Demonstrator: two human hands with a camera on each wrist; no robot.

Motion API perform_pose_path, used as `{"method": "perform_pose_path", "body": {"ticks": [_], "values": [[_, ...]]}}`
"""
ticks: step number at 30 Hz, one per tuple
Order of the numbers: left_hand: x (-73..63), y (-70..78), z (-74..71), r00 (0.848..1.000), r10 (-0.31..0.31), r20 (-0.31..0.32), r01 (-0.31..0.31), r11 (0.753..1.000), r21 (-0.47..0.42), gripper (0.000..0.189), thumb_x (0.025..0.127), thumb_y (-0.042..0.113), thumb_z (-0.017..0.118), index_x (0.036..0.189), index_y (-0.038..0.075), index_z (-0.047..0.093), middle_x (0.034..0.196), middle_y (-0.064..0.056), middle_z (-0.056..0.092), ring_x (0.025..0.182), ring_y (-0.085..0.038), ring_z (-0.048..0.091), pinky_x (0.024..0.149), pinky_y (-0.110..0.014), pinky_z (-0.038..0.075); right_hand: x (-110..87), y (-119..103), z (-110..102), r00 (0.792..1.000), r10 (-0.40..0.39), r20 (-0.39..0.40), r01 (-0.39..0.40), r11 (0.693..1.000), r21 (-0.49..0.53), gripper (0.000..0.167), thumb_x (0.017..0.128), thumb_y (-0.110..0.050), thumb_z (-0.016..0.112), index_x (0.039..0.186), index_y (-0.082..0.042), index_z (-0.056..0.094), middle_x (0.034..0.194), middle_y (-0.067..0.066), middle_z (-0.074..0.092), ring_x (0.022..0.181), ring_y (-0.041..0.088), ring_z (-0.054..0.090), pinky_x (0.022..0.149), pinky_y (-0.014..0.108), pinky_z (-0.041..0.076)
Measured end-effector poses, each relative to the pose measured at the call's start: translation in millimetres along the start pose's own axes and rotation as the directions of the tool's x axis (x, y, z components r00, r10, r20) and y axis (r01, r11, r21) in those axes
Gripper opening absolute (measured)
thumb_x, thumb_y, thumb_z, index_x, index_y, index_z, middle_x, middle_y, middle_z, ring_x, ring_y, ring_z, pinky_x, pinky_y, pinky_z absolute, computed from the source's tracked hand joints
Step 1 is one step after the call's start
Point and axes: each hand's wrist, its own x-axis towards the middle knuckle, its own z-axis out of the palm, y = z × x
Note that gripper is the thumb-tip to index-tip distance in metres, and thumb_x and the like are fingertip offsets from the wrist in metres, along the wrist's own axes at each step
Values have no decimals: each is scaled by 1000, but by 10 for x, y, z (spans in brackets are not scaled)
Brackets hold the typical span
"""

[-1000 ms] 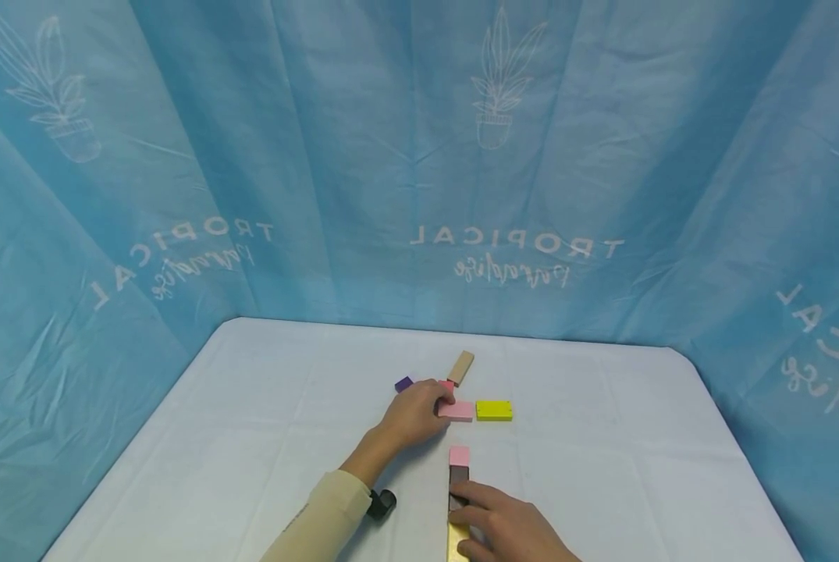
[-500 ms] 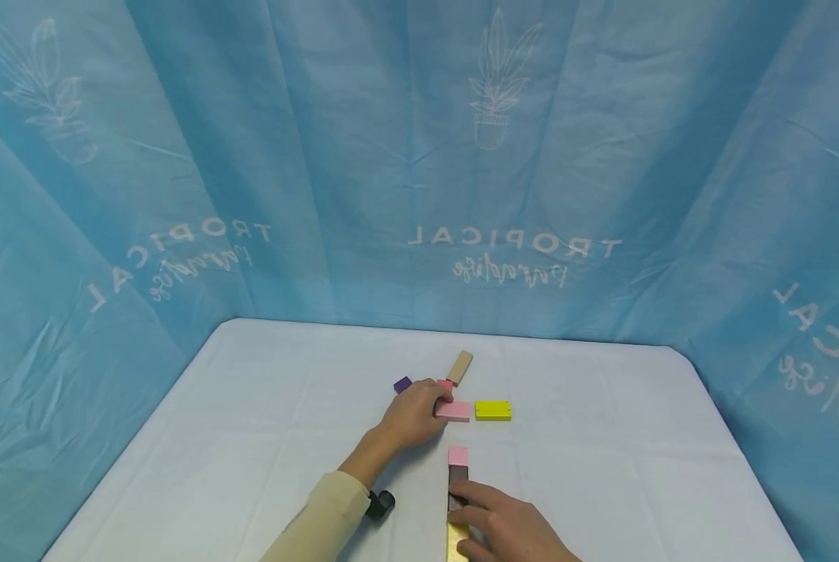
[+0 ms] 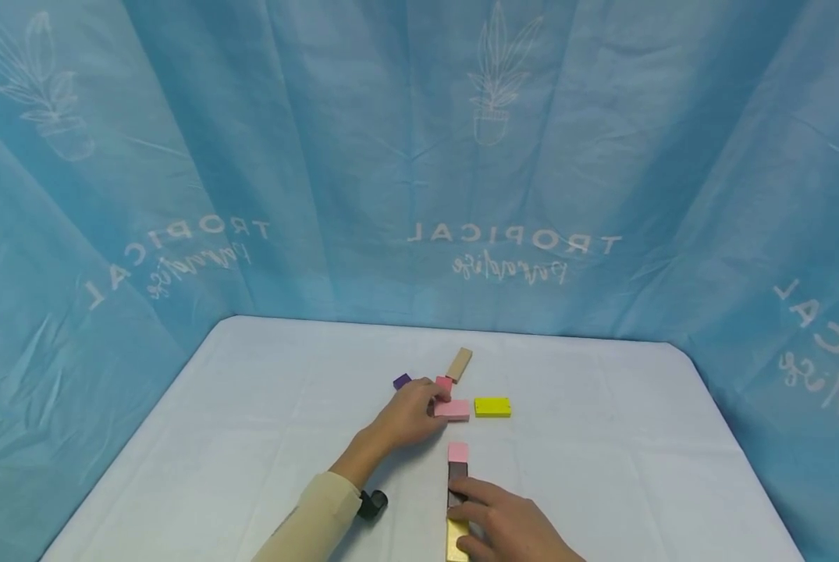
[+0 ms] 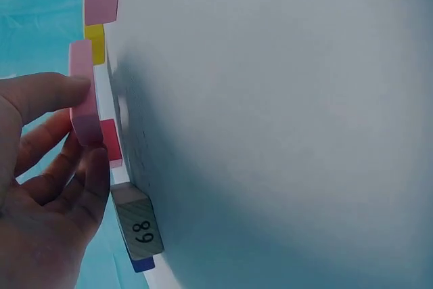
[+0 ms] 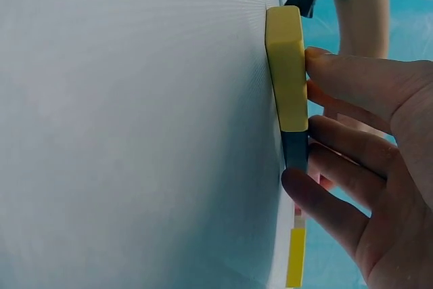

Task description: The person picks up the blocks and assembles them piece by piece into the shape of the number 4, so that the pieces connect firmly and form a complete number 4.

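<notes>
Head view: with left hand (image 3: 407,414) nearly closed, pinching left end of pink rectangular block (image 3: 456,409) at white bench (image 3: 588,445), just beside yellow rectangular block (image 3: 492,407). With right hand (image 3: 509,521) relaxed, fingers spread, touching dark brown block (image 3: 457,471) and gold block (image 3: 453,532), aligned below pink square-topped block (image 3: 458,452).

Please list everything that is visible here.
Table: 1, white, below
Curtain: 1, blue, behind table
Rearmost block: 1, tan, back
Small block: 1, red, beside rearmost one
Leftmost block: 1, purple, beyond left hand
Numbered block: 1, wood-grained, by left hand
Gripped block: 1, pink, in left hand
Rightmost block: 1, yellow, beside gripped one
Row blocks: 3, pink block, dark block, gold block, front centre
Sleeve: 1, cream, left arm
Wrist device: 1, black, by sleeve
Left hand: 1, bare, centre
Right hand: 1, bare, touching row
</notes>
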Motion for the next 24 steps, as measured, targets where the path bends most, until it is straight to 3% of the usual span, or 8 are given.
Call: {"method": "perform_pose_path", "body": {"ticks": [5, 18, 24], "values": [[-67, -29, -16, 1000, 24, -2, -24, 999, -38, 24, 84, 21, 72, 108, 16, 69, 100, 6, 60, 87, -11, 53, 81, -27, 48, 1, 9, 8, 999, -27, -28, 26, 1000, -17, 32, 89, -45, 65, 118, -31, 67, 135, -10, 51, 115, 9, 52, 86, 36, 50], [-188, -30, -30, 999, 36, -10, -37, 999, -25, 27, 84, 27, 73, 109, 19, 68, 105, 7, 59, 91, -9, 52, 85, -27, 48, -13, 6, 0, 996, -58, -66, 55, 997, -49, 30, 90, -44, 64, 116, -29, 68, 136, -8, 51, 116, 10, 51, 87, 36, 50], [-290, -44, -61, 997, 75, -24, -76, 997, -23, 26, 84, 26, 74, 107, 16, 68, 100, 6, 59, 89, -8, 52, 82, -26, 48, -9, -10, -8, 999, -16, -28, 16, 1000, -15, 31, 89, -46, 64, 116, -33, 68, 137, -10, 49, 118, 10, 51, 89, 37, 49]]}}
